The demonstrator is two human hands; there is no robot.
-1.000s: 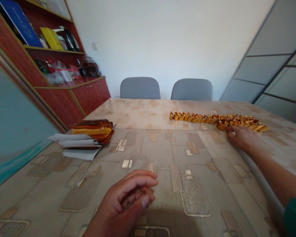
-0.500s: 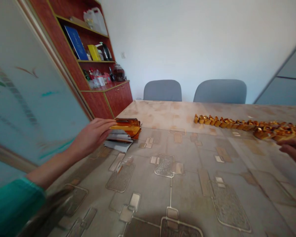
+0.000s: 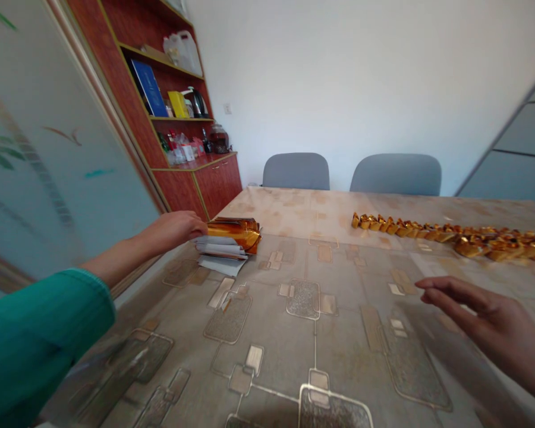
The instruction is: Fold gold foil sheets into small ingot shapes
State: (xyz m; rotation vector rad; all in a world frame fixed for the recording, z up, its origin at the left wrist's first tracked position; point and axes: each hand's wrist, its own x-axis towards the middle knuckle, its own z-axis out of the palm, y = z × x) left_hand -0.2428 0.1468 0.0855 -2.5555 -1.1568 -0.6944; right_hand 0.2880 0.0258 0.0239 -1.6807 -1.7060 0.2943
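Note:
A stack of shiny gold foil sheets (image 3: 241, 233), with grey-white sheets (image 3: 223, 249) along its near side, lies at the left of the table. My left hand (image 3: 182, 229) is at the stack's left end, fingers bent together against it; whether a sheet is pinched is hidden. On the right, my right hand (image 3: 481, 315) hovers above the tablecloth with nothing in it, thumb and forefinger slightly apart. Beyond it, folded gold foil pieces (image 3: 410, 230) stand in long rows reaching the right edge of the view.
The patterned table (image 3: 339, 356) fills the lower view. Two grey chairs (image 3: 295, 171) (image 3: 396, 173) stand behind its far edge. A red-brown shelf cabinet (image 3: 218, 184) and a frosted glass door (image 3: 71, 166) are on the left.
My right hand has come in from the right edge towards the middle, away from the gold rows. My left hand stays at the stack, its fingers now more bent. The view has shifted slightly.

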